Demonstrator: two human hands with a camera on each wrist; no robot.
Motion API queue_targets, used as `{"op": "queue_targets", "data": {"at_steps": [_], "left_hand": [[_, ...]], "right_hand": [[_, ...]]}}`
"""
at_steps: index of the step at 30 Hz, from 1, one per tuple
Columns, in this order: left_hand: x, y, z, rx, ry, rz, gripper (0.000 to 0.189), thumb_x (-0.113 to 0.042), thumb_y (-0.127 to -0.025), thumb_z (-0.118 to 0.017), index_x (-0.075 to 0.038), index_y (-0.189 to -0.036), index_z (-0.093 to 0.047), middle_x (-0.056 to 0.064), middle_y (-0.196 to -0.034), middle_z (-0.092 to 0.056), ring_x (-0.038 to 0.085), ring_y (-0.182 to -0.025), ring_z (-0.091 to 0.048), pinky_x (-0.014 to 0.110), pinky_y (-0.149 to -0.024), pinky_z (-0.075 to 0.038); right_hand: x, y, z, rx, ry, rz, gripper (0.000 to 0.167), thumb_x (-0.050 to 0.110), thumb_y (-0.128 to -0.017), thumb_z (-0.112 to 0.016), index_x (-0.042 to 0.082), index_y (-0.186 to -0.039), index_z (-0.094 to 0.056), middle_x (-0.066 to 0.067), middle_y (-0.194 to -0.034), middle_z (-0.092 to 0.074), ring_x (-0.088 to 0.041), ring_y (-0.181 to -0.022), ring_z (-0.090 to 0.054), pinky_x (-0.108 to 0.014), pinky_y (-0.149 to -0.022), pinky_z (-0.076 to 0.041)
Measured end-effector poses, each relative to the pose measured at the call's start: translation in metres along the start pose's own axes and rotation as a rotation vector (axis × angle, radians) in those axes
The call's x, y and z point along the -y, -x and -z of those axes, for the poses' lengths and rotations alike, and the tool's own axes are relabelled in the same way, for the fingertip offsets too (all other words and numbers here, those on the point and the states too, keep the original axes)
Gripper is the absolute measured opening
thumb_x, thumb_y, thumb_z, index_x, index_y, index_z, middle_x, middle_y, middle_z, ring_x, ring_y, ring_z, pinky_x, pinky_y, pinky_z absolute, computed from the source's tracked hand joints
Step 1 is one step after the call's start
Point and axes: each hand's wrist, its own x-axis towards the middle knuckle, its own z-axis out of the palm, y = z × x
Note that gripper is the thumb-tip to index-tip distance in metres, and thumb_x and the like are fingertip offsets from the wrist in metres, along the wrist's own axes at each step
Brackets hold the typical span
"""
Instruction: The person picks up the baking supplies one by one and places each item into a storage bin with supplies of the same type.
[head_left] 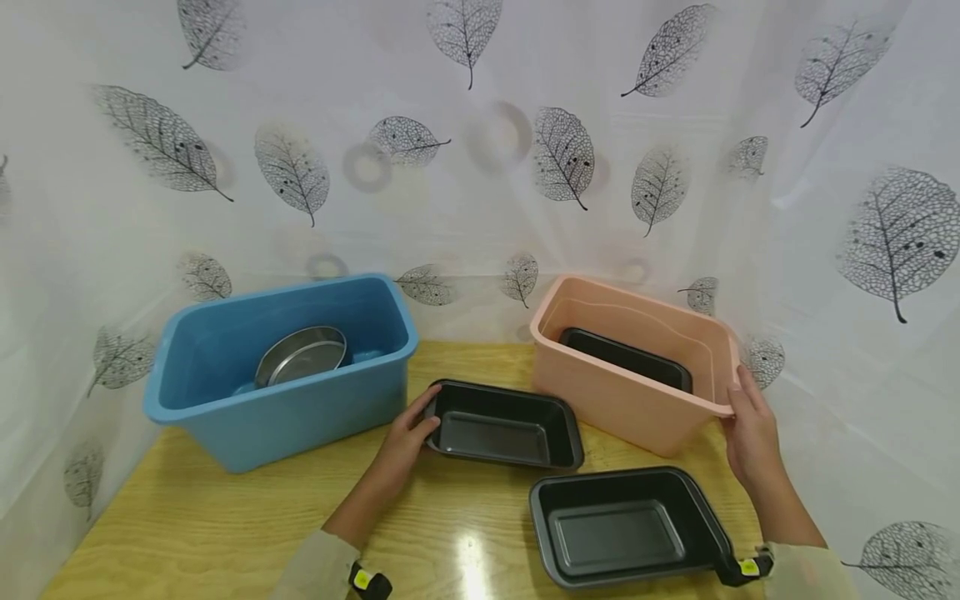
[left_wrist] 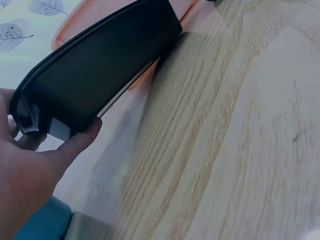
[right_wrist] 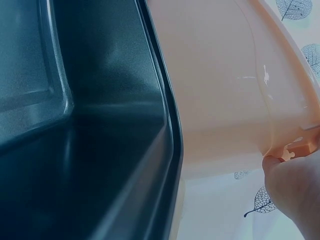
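Note:
My left hand (head_left: 400, 450) holds a black loaf pan (head_left: 491, 437) by its left end, thumb on the near side. In the left wrist view the side of this pan (left_wrist: 100, 70) shows, tilted, with its far end close to the table. My right hand (head_left: 752, 437) grips the right end of a pink plastic bin (head_left: 611, 410); in the right wrist view the thumb lies just under the rim. Inside that bin rests another dark pan (head_left: 626, 358), partly hidden by the front wall. A wider black loaf pan (head_left: 615, 533) sits on the table near my right forearm.
At the left stands a blue plastic bin (head_left: 300, 427) with a round metal pan (head_left: 303, 354) leaning inside. Both bins stand at the back of the wooden table (head_left: 225, 533), before a white leaf-print curtain (head_left: 465, 208).

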Motion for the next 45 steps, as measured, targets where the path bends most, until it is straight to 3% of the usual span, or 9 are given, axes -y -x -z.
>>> {"op": "queue_targets", "data": {"at_steps": [13,25,34,45], "left_hand": [[0.003,-0.001,0.006,-0.045,0.069,0.027,0.051,-0.008,-0.103,-0.052,-0.019,-0.152,-0.046,0.018,-0.158,-0.038,0.033,-0.112,-0.062,0.038,-0.080,-0.057],[-0.006,0.003,0.007,-0.020,0.142,0.037,0.054,-0.012,-0.102,-0.056,-0.021,-0.154,-0.043,0.017,-0.157,-0.039,0.032,-0.111,-0.061,0.039,-0.080,-0.057],[-0.023,0.007,0.005,0.084,0.156,0.034,0.058,-0.015,-0.102,-0.056,-0.018,-0.157,-0.037,0.013,-0.163,-0.028,0.024,-0.111,-0.060,0.035,-0.082,-0.058],[-0.047,0.009,-0.004,0.153,0.226,-0.018,0.058,-0.015,-0.105,-0.051,-0.017,-0.159,-0.031,0.012,-0.164,-0.023,0.022,-0.110,-0.061,0.036,-0.083,-0.057]], "right_hand": [[0.000,0.000,0.001,0.004,-0.001,-0.001,0.066,0.036,-0.110,-0.036,0.021,-0.163,0.001,0.001,-0.171,0.007,-0.025,-0.156,-0.003,-0.032,-0.122,-0.011],[0.000,0.000,0.000,-0.008,0.022,-0.009,0.067,0.037,-0.110,-0.037,0.021,-0.164,-0.001,0.002,-0.171,0.009,-0.025,-0.156,-0.003,-0.033,-0.123,-0.011],[0.001,0.000,0.001,0.000,-0.002,-0.003,0.066,0.036,-0.110,-0.037,0.021,-0.163,-0.001,0.005,-0.170,0.011,-0.024,-0.156,-0.001,-0.032,-0.123,-0.011],[0.003,0.001,0.003,0.015,-0.008,-0.010,0.066,0.034,-0.110,-0.040,0.021,-0.163,-0.003,0.005,-0.170,0.010,-0.024,-0.157,-0.001,-0.032,-0.122,-0.013]]}}
